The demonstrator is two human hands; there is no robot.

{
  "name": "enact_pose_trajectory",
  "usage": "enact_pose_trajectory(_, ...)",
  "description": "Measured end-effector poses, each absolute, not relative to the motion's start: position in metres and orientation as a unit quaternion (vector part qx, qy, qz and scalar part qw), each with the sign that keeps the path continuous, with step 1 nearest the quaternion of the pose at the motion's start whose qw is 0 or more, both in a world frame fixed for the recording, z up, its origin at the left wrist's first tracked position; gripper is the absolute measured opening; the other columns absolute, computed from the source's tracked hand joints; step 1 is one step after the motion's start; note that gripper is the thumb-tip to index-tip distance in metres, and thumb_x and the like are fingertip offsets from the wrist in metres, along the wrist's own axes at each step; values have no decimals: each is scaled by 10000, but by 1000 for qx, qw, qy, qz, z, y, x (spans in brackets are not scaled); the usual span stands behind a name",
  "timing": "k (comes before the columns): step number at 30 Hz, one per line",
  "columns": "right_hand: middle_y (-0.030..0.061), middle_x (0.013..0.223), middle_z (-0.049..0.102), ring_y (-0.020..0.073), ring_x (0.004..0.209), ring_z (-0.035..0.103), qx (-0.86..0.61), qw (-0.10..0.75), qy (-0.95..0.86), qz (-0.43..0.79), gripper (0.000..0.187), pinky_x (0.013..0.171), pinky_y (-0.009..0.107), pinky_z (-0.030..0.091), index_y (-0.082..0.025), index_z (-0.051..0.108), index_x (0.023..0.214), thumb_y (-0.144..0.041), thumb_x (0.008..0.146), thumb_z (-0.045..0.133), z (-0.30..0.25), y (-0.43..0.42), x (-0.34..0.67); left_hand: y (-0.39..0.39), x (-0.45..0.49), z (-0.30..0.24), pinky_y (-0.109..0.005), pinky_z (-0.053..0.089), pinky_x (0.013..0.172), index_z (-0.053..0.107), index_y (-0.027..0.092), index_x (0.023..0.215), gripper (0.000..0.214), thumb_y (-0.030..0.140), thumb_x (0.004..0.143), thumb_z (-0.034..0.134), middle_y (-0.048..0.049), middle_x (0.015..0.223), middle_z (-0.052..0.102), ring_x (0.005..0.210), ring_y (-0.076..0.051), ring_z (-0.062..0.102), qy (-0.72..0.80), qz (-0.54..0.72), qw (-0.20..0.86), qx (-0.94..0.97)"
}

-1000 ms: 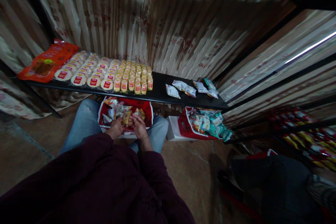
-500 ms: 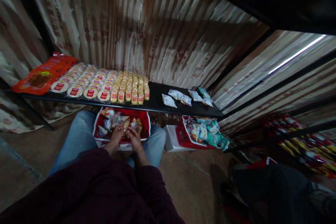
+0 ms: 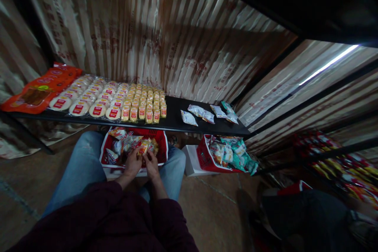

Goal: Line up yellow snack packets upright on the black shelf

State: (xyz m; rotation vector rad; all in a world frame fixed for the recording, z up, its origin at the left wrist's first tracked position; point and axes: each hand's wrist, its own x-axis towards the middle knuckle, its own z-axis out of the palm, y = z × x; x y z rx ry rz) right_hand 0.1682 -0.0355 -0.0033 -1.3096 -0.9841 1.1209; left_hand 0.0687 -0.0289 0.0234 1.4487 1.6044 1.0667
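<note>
Both hands are together over a red basket (image 3: 164,138) that stands between my knees. A small yellow wrapped snack packet (image 3: 143,149) is held between them. My left hand (image 3: 133,162) has its fingers closed on the packet's left side, while my right hand (image 3: 151,163) pinches it from the right. Under and around the hands lie several snack bags (image 3: 118,133) in white, orange and striped wrapping. Above the basket, a black shelf (image 3: 174,104) bears rows of small yellow wrapped cakes (image 3: 141,111) like the packet in colour.
Round white wrapped cakes (image 3: 97,110) and an orange bag (image 3: 38,90) lie left on the shelf. Several small white packets (image 3: 189,117) lie to the right. A second red basket (image 3: 204,157) holds teal and white bags, beside a white box (image 3: 190,161). Another person's leg (image 3: 307,212) shows lower right.
The yellow packet has turned in my hands, so its printed face shows more. My hands stay over the basket, and the view has shifted slightly.
</note>
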Motion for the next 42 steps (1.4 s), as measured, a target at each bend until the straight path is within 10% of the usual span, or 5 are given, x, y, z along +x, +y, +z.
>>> enact_pose_trajectory(8, 66, 1135, 698, 247, 1106, 611, -556, 554, -434, 442, 372, 1048, 402, 412, -212, 705, 1049, -386, 730, 625, 17, -33, 171, -29, 74, 32, -425, 443, 1012, 593, 171, 1097, 390, 93, 749, 436, -106, 1146, 636, 1105, -227, 583, 597, 458, 295, 589)
enact_pose_trajectory(42, 77, 1007, 694, 199, 888, 646, -604, 559, -491, 287, 456, 847, 318, 506, -174, 574, 1213, -347, 793, 538, 95, 96, 266, 69, 175, 96, -392, 262, 1178, 537, 109, 1293, 460, 180, 872, 366, -131, 1461, 435, 1392, -214, 341, 508, 459, 329, 650)
